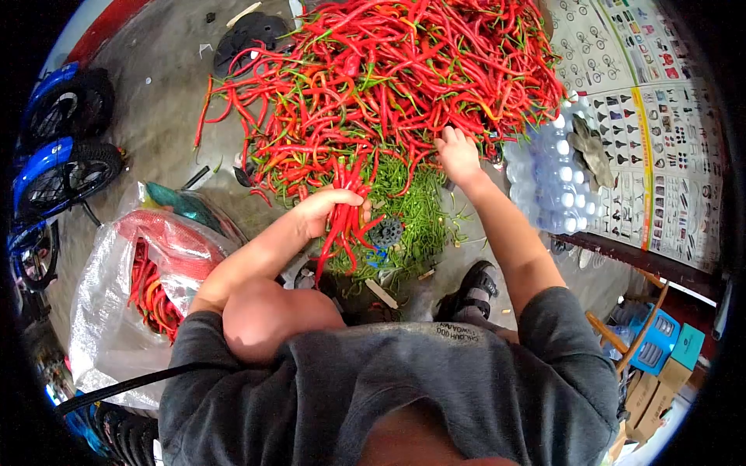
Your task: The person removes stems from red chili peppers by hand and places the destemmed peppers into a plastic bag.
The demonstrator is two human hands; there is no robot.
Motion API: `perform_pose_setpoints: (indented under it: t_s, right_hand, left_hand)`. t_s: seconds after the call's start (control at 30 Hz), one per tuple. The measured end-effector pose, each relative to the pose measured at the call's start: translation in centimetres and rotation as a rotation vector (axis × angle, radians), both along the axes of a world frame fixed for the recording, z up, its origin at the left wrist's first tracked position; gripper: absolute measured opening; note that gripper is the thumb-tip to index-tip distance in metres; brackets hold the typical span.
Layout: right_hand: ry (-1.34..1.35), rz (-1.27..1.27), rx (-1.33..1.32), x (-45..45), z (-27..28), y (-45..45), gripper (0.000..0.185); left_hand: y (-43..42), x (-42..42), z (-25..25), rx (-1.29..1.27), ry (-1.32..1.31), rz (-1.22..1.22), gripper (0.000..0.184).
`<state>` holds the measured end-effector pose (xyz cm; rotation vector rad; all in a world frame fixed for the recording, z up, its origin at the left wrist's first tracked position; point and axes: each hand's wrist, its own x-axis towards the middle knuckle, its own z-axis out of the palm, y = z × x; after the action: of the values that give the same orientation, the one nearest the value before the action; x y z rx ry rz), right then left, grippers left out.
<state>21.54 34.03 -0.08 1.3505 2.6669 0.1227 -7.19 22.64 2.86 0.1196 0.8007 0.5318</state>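
A bunch of long red chili peppers is gripped in my left hand, their tips hanging down toward my lap. My right hand is at the near right edge of a big heap of red chili peppers. Its fingers are bent and drawn together against the heap; what is between them is hidden. Below and between my hands lies a spread of green chili stems, with a dark round plastic piece among them.
At left stand an open clear plastic bag with red chilies inside and blue-framed wheels. Wrapped water bottles with a grey glove are at right, beside a printed parts board. A blue crate sits lower right.
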Motion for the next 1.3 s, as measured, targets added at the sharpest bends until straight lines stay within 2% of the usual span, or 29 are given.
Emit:
perform_pose_setpoints:
  t_s: [0.13, 0.2, 0.3, 0.37, 0.4, 0.47, 0.53, 0.6, 0.67, 0.73, 0.87, 0.93, 0.97, 1.0, 1.07, 1.2, 1.23, 1.27, 1.3]
  right_hand:
    - [-0.073, -0.097, -0.028, -0.3, -0.9, -0.1, 0.019]
    - [-0.028, -0.082, -0.053, -0.1, -0.8, -0.8, 0.013]
    - [0.096, -0.067, -0.028, -0.7, 2.7, -2.9, 0.007]
    - [0.183, -0.083, 0.057, -1.5, 4.7, -4.7, 0.003]
    - [0.181, -0.084, 0.057, -2.4, 5.8, -5.6, 0.003]
    - [0.096, -0.116, 0.032, -4.5, 7.8, -7.7, 0.003]
    - [0.166, -0.074, -0.144, -6.1, 8.5, -9.6, 0.005]
    - [0.365, 0.063, -0.283, -6.8, 8.6, -11.4, 0.003]
    - [0.301, 0.029, -0.505, -7.5, 9.5, -12.5, 0.011]
    - [0.354, -0.028, -0.564, -7.5, 9.8, -12.9, 0.021]
    - [0.55, -0.174, -0.626, -6.8, 8.4, -13.2, 0.022]
    - [0.923, -0.414, -1.012, -6.5, 7.0, -12.9, 0.025]
    - [1.027, -0.596, -1.271, -6.2, 6.5, -12.7, 0.022]
    - [1.027, -0.595, -1.27, -6.1, 7.1, -12.3, 0.022]
    - [1.198, -0.911, -1.812, -5.7, 8.1, -11.8, 0.019]
    - [1.291, -0.962, -1.961, -5.7, 7.8, -12.3, 0.018]
    - [1.38, -0.984, -1.851, -5.8, 7.3, -12.7, 0.017]
    - [1.382, -0.988, -1.85, -6.3, 6.9, -13.3, 0.017]
    - [1.435, -0.896, -1.557, -7.1, 6.5, -14.0, 0.017]
  left_hand:
    - [0.2, 0.0, 0.2, -0.019, -0.004, 0.012, 0.027]
    - [0.2, -0.1, 0.3, -0.019, -0.014, 0.014, 0.027]
    - [0.2, 0.1, -0.5, -0.027, -0.046, 0.02, 0.028]
    - [0.0, 0.5, -1.3, -0.025, -0.086, -0.035, 0.04]
    - [0.1, 0.9, -0.6, -0.025, -0.088, -0.037, 0.04]
    - [0.3, 1.7, 1.1, 0.113, -0.329, -0.089, 0.039]
    - [0.0, 2.0, 0.5, 0.092, -0.361, -0.096, 0.034]
    - [-0.2, 1.9, 0.4, 0.045, -0.391, 0.1, 0.031]
    - [-0.3, 1.9, 1.2, 0.016, -0.456, 0.214, 0.029]
    - [-0.6, 1.8, 0.2, 0.033, -0.354, 0.223, 0.028]
    - [-0.5, 1.7, 0.1, 0.053, -0.317, 0.21, 0.028]
    - [-0.4, 1.5, 0.8, 0.113, -0.272, 0.168, 0.028]
    - [-0.4, 1.4, 0.6, 0.119, -0.301, 0.169, 0.029]
    - [-0.3, 1.3, 0.6, 0.119, -0.301, 0.169, 0.029]
    - [-0.3, 1.1, 0.6, 0.131, -0.275, 0.095, 0.03]
    - [-0.3, 1.3, 1.0, 0.195, -0.294, 0.035, 0.031]
    - [-0.1, 1.2, 1.3, 0.2, -0.238, 0.032, 0.029]
    - [-0.1, 1.3, 1.2, 0.198, -0.239, 0.029, 0.029]
    - [0.0, 1.4, 1.2, 0.156, -0.291, 0.072, 0.028]
